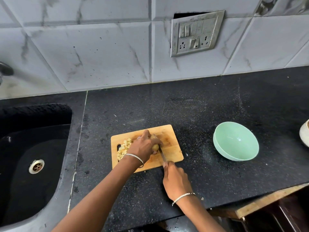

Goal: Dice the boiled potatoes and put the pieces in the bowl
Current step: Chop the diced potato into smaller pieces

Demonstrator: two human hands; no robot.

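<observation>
A wooden cutting board (172, 152) lies on the black counter. My left hand (144, 145) presses a boiled potato (155, 147) down on the board. My right hand (175, 180) grips a knife (162, 154), whose blade runs along the potato's right side. A pile of pale diced potato pieces (123, 147) sits on the board's left part, partly hidden by my left hand. To the right of the board stands a mint-green bowl (235, 141) with nothing visible in it.
A black sink (25, 148) with a metal drain lies to the left. Part of a white vessel (305, 133) shows at the right edge. A tiled wall with a switchboard (195, 33) rises behind the counter. The counter's front edge runs near my right wrist.
</observation>
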